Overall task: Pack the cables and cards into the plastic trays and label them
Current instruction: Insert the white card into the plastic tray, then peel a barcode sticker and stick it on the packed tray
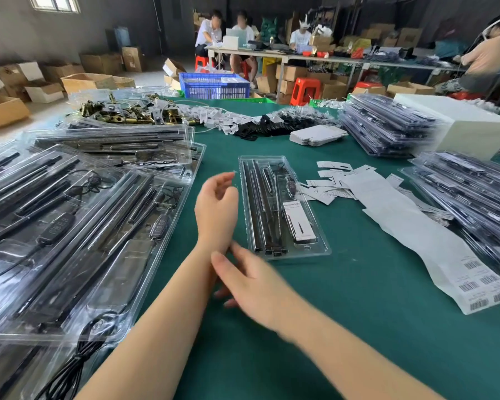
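clear plastic tray (283,209), packed with black rods and a white card, lies on the green table (358,313) just right of both hands. the left hand (217,203) hangs loosely curled, holding nothing; the blurred right hand (251,281) touches the left wrist, fingers straight. a careless sweep could knock the tray askew, or it may go unlabelled while the barcode label strip (433,249) sits apart.

Green-covered table (344,327), bearing one clear plastic tray (283,209) at centre, overlapping filled trays (78,226) at left, stacked trays (387,125) at right, loose cards (329,180), barcode label strip (433,249), white box (471,125).
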Action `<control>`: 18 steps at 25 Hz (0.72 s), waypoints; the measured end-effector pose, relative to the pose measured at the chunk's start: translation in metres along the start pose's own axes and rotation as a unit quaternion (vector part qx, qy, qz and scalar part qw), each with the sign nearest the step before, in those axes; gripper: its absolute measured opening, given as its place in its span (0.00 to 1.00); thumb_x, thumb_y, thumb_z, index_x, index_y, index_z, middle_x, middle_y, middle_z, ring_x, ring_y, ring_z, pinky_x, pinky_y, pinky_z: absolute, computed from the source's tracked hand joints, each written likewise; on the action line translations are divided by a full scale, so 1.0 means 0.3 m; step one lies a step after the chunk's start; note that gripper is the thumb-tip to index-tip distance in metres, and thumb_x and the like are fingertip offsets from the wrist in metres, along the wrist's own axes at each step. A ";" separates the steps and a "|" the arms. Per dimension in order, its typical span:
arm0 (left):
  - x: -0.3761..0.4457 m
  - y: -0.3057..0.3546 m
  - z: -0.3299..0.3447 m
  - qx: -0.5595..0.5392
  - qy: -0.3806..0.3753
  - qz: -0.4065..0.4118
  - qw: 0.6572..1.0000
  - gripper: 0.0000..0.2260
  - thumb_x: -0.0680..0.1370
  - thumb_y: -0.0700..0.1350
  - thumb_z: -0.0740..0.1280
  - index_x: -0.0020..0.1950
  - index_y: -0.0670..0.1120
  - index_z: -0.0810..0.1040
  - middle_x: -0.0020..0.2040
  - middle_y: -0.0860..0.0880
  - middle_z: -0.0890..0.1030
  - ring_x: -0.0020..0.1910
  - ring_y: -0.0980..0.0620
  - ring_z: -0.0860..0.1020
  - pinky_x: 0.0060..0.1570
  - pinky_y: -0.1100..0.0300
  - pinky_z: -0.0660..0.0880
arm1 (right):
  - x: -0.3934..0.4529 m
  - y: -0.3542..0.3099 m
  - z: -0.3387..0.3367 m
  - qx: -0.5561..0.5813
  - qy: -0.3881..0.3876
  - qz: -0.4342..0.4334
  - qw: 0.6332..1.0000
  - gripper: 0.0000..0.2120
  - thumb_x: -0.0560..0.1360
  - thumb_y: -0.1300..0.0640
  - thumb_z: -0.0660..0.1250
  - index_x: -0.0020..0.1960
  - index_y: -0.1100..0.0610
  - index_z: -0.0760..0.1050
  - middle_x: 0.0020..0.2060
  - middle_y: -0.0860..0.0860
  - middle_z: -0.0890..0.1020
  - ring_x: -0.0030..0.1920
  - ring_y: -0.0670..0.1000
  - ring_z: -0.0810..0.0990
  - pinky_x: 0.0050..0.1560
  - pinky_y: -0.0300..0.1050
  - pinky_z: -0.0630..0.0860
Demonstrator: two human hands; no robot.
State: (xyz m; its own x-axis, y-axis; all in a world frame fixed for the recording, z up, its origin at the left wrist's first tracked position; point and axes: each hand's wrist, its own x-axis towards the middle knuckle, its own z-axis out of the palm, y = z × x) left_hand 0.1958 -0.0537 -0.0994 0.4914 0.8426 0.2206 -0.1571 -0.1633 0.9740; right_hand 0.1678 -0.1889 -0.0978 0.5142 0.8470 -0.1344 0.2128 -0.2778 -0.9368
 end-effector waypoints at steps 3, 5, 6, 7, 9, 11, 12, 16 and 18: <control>0.072 0.115 0.022 0.003 0.025 0.091 0.996 0.14 0.75 0.36 0.60 0.51 0.53 0.77 0.47 0.58 0.80 0.39 0.66 0.75 0.42 0.69 0.72 | -0.010 -0.083 0.153 0.387 -0.102 0.248 0.882 0.45 0.60 0.23 0.66 0.69 0.47 0.68 0.45 0.46 0.83 0.39 0.49 0.83 0.40 0.46 0.82; 0.109 0.156 0.040 0.015 -0.004 0.119 0.993 0.13 0.76 0.36 0.60 0.49 0.53 0.77 0.46 0.55 0.81 0.34 0.64 0.74 0.37 0.68 0.70 | -0.011 -0.105 0.142 0.478 -0.136 0.265 0.826 0.44 0.54 0.25 0.68 0.61 0.51 0.76 0.43 0.47 0.86 0.42 0.48 0.84 0.42 0.43 0.80; 0.115 0.160 0.050 0.033 -0.026 0.131 0.991 0.13 0.76 0.36 0.60 0.48 0.53 0.77 0.46 0.55 0.82 0.31 0.64 0.73 0.34 0.68 0.69 | -0.018 -0.110 0.118 0.504 -0.173 0.251 0.808 0.43 0.55 0.26 0.67 0.61 0.52 0.77 0.46 0.49 0.86 0.47 0.50 0.84 0.50 0.47 0.79; 0.115 0.158 0.057 0.052 -0.043 0.136 0.988 0.13 0.76 0.36 0.60 0.47 0.54 0.77 0.45 0.56 0.82 0.30 0.64 0.72 0.33 0.68 0.68 | -0.024 -0.107 0.096 0.514 -0.190 0.235 0.803 0.43 0.57 0.26 0.67 0.63 0.53 0.77 0.49 0.52 0.85 0.51 0.54 0.82 0.56 0.53 0.76; 0.102 0.143 0.062 0.075 -0.054 0.131 0.987 0.14 0.76 0.37 0.60 0.46 0.55 0.78 0.44 0.57 0.82 0.28 0.64 0.72 0.32 0.66 0.68 | -0.018 -0.096 0.047 0.564 -0.148 0.183 0.792 0.40 0.60 0.31 0.69 0.65 0.54 0.74 0.50 0.55 0.83 0.50 0.57 0.82 0.56 0.58 0.75; 0.084 0.113 0.055 0.094 -0.056 0.131 0.985 0.14 0.75 0.37 0.60 0.46 0.55 0.79 0.42 0.57 0.82 0.30 0.63 0.74 0.35 0.64 0.70 | 0.033 -0.072 -0.017 0.586 0.012 0.091 0.805 0.34 0.64 0.39 0.73 0.66 0.53 0.72 0.51 0.55 0.82 0.49 0.57 0.83 0.55 0.58 0.78; 0.074 0.095 0.049 0.115 -0.066 0.127 0.983 0.14 0.74 0.38 0.60 0.46 0.55 0.80 0.43 0.57 0.82 0.34 0.62 0.76 0.38 0.62 0.72 | 0.064 -0.062 -0.068 0.507 0.138 0.036 0.850 0.29 0.68 0.44 0.73 0.66 0.52 0.72 0.53 0.52 0.82 0.52 0.55 0.83 0.59 0.57 0.77; 0.013 -0.039 0.019 0.336 -0.119 0.040 0.934 0.14 0.77 0.44 0.61 0.62 0.51 0.77 0.61 0.49 0.79 0.60 0.49 0.75 0.60 0.56 0.70 | 0.220 0.033 -0.341 -0.148 0.373 0.085 0.912 0.24 0.76 0.50 0.66 0.70 0.54 0.68 0.64 0.54 0.75 0.64 0.57 0.72 0.65 0.51 0.69; -0.034 -0.101 0.016 0.460 -0.132 0.019 0.878 0.16 0.81 0.49 0.57 0.68 0.49 0.72 0.65 0.48 0.76 0.69 0.44 0.67 0.69 0.50 0.60 | 0.290 0.098 -0.435 -0.173 0.317 0.186 0.914 0.20 0.76 0.53 0.64 0.65 0.60 0.72 0.59 0.58 0.78 0.59 0.59 0.75 0.55 0.48 0.72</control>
State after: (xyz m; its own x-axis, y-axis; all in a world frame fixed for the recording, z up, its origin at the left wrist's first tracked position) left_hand 0.1995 -0.0596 -0.1308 0.7012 0.6992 0.1394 0.5212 -0.6361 0.5690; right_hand 0.3274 -0.1825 -0.0949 0.9590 0.2626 -0.1063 0.1188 -0.7135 -0.6905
